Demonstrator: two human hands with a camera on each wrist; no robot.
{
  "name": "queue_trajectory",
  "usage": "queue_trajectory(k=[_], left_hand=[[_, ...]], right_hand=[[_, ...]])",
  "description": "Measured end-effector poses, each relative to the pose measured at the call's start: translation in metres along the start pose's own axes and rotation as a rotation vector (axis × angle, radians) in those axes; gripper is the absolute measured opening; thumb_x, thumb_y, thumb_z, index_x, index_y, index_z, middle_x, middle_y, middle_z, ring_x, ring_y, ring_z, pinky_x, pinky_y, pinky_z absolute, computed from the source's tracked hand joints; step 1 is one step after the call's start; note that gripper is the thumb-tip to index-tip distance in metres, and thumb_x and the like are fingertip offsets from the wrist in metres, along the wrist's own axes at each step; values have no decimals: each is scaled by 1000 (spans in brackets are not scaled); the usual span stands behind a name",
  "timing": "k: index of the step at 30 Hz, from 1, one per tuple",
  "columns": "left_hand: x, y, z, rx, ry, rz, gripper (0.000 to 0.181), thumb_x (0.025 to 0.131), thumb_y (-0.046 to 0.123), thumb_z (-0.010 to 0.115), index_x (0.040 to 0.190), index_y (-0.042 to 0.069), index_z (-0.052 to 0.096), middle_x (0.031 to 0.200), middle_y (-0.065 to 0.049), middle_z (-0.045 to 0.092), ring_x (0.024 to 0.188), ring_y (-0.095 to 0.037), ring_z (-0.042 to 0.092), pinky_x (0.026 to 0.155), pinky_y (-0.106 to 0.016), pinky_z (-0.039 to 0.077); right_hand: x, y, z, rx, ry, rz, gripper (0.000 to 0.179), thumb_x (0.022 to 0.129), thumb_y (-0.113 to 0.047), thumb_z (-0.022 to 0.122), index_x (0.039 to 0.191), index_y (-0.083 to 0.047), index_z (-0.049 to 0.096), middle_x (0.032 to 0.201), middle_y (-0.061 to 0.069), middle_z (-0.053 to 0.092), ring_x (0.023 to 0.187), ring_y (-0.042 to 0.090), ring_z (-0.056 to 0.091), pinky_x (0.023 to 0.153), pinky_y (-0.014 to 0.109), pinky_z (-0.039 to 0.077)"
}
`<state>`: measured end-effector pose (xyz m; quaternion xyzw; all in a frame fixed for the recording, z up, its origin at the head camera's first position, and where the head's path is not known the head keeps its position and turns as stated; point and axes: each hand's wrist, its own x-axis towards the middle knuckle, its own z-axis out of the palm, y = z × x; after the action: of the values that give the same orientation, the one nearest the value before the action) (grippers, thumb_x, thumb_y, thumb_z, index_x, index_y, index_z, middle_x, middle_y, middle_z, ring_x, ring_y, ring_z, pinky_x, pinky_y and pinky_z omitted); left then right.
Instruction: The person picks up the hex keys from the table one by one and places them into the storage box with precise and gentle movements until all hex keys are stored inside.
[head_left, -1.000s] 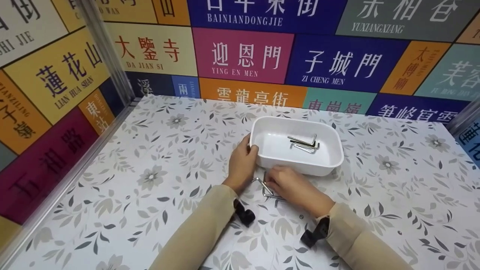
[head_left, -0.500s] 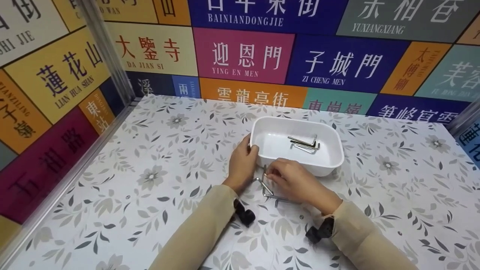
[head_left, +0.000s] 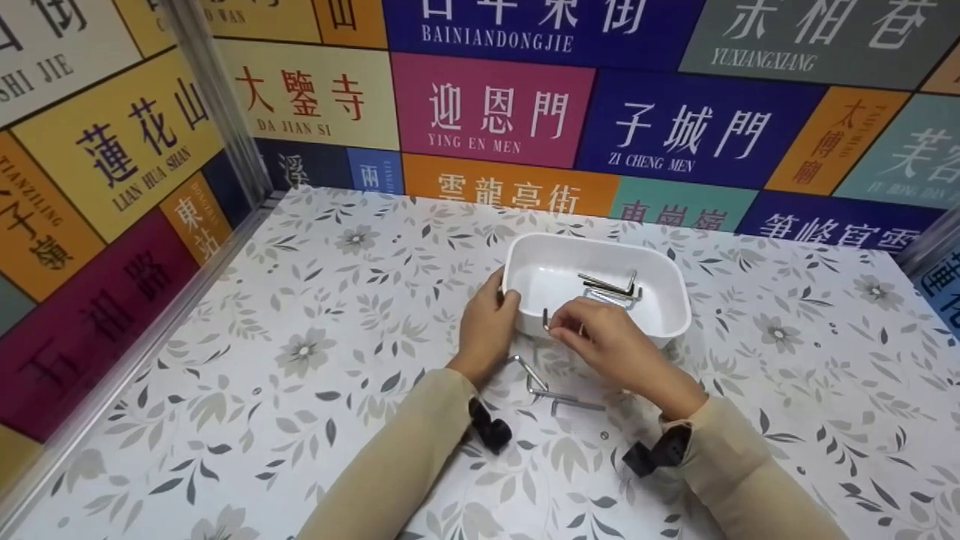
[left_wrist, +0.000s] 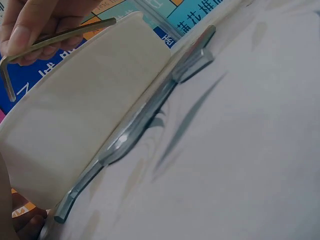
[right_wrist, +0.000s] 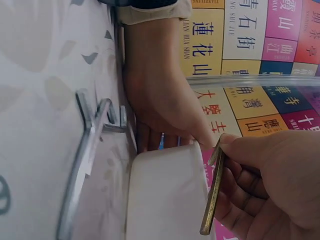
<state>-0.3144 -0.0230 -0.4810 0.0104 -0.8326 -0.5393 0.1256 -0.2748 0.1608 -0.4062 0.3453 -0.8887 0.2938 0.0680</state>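
Observation:
A white plastic box (head_left: 544, 281) stands on the patterned table, with several L-shaped hex keys (head_left: 609, 284) lying inside it. My left hand (head_left: 486, 324) holds the box at its left end, thumb by the rim and the other fingers largely hidden behind the wall. Between thumb and fingers, my right hand (head_left: 611, 341) pinches a brassy hex key (right_wrist: 214, 195), raised at the box's front rim. In the left wrist view the same hex key (left_wrist: 65, 37) appears beyond the box's outer wall. Several silvery hex keys (head_left: 576, 403) lie on the table in front of the box.
The table (head_left: 360, 450) has a leaf and flower print. Behind it rises a colourful wall (head_left: 487, 112) of panels with lettering, and another panelled wall (head_left: 112, 165) borders the left side. Black wrist cameras (head_left: 491, 427) sit at both cuffs.
My right hand has lifted a hex key off the table and carried it up to the box's front rim. My left hand keeps its hold on the box.

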Motion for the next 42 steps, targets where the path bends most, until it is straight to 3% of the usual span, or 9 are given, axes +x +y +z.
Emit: queue_trajectory(k=[11,22,31,42], left_hand=[[0,0,1,9,-4,-33,58,95,31,45,151,19,48,145,-5,61,133,-22,58,115,-40,44],[-1,0,3,9,-20,-19,58,96,32,43,153,17,46,145,-6,60,133,-21,57,114,-40,45],[1,2,1,2,-11,-40,57,96,30,45,152,19,48,146,-5,60,136,-21,56,116,-38,42],[1,1,2,-10,-16,-66,56,97,29,46,153,21,46,149,-4,58,138,-21,54,118,-38,40]], right_hand=[[6,16,-27,-19,90,58,7,95,-11,68,94,-5,70,85,5,69,75,11,58,69,22,50],[10,54,-36,-86,118,78,7,95,-10,67,97,-4,71,89,9,71,75,15,57,67,22,47],[13,85,-29,-83,81,130,9,95,-9,68,98,-1,72,90,13,71,74,15,55,67,24,45],[25,96,-21,-58,-30,199,12,96,-13,66,97,-2,73,88,11,71,76,17,57,70,28,46]])
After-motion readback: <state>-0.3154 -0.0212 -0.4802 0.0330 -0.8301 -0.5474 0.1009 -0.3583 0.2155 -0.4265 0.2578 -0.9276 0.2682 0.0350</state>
